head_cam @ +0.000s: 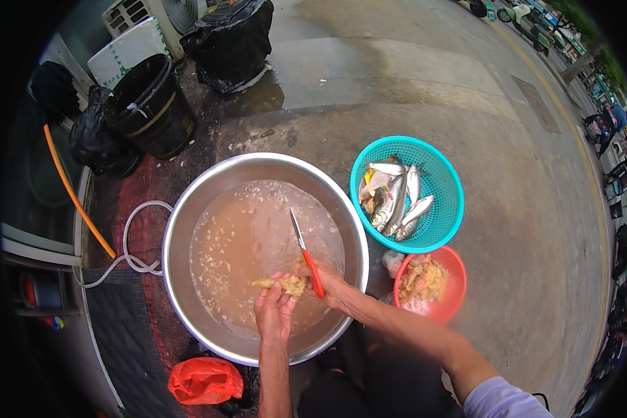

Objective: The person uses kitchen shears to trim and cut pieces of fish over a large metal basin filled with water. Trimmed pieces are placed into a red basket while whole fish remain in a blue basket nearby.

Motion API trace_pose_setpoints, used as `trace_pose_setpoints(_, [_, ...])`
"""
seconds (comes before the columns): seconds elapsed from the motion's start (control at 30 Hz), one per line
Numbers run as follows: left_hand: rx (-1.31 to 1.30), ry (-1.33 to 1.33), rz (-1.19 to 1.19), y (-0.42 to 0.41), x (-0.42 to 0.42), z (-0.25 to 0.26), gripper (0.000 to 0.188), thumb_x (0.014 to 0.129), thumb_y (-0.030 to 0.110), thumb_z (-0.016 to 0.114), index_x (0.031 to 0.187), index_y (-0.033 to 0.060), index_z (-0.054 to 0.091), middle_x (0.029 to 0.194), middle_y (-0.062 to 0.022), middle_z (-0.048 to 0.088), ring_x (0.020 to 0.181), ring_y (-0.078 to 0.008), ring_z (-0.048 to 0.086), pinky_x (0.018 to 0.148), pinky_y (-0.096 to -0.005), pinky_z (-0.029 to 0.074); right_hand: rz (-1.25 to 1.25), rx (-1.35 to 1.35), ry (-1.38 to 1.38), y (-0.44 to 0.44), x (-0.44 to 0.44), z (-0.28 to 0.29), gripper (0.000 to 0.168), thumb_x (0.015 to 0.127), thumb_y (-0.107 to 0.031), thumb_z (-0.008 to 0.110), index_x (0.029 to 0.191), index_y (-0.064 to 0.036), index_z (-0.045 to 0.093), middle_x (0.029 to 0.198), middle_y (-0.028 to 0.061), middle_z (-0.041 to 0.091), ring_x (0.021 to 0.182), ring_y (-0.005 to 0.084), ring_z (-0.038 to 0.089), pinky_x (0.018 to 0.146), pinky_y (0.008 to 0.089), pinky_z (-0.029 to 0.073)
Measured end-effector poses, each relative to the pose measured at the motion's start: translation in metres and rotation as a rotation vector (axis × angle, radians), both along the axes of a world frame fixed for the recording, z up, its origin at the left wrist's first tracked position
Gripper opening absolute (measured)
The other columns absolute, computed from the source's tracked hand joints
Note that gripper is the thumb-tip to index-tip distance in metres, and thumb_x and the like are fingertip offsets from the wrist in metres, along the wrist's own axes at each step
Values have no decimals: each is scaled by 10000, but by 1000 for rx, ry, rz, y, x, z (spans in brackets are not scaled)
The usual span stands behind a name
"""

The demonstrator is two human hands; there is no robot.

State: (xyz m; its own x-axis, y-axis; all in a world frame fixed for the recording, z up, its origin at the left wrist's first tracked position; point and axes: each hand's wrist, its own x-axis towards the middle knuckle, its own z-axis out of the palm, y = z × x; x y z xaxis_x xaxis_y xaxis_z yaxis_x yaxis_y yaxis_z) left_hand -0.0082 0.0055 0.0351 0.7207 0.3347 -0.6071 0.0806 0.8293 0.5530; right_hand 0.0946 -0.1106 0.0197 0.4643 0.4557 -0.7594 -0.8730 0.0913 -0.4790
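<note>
A large round metal basin (230,224) holds murky brown water with pale scraps floating in it. Over its near right part, my left hand (276,308) grips a soft yellowish piece of animal offal (292,285), whose exact kind I cannot tell. My right hand (324,282) touches the other end of that piece and also holds a pair of scissors with red handles (307,256), blades pointing away from me over the water. A turquoise plastic colander (444,209) with several silvery fish (397,201) stands right of the basin. Close by, a red plastic basket (457,282) contains more yellowish pieces (423,282).
A red plastic bag (205,381) lies at the basin's near left. Clear hose (128,235) curls beside the basin's left rim. Black buckets (154,109) and a bag-lined bin (230,47) stand at the far left. Wet concrete paving (501,209) extends right towards parked scooters (527,26).
</note>
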Motion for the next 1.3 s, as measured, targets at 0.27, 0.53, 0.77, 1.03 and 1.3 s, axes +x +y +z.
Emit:
trace_pose_setpoints(0.27, [-105,25,42,-1,1,-55,416,990,207,567,1302,-57,485,1271,-211,574,1182,-314,577,1005,-451,489,65,-228,-221,-1,0,-55,215,845,-233,754,987,-104,658,794,-25,588,614,101,541,529,251,413])
trace_pose_setpoints(0.53, [-11,155,130,5,5,-78,306,978,214,597,1168,-25,583,1102,-167,652,1028,-273,645,928,-418,527,449,-544,-1293,-56,-3,-25,412,793,-323,752,1038,-5,657,886,125,654,791,277,660,615,379,515])
trace_pose_setpoints(0.77, [34,119,112,6,19,-82,265,982,226,594,1088,-15,626,1005,-120,680,936,-202,664,861,-360,539,798,-678,-1465,-86,10,1,482,745,-368,780,1050,-22,640,890,119,612,775,281,653,546,382,507])
trace_pose_setpoints(1.03, [28,77,58,14,21,-89,279,990,245,583,1081,-13,633,978,-101,675,912,-171,642,879,-320,513,879,-659,-1461,-91,19,6,455,761,-354,773,1029,-11,639,879,131,621,760,288,660,551,381,524])
trace_pose_setpoints(1.3, [28,70,54,11,29,-81,295,1001,263,563,1080,-15,621,968,-133,669,934,-190,643,907,-352,511,918,-651,-1475,-96,16,7,451,760,-327,783,1027,0,622,866,133,620,752,292,660,555,371,525])
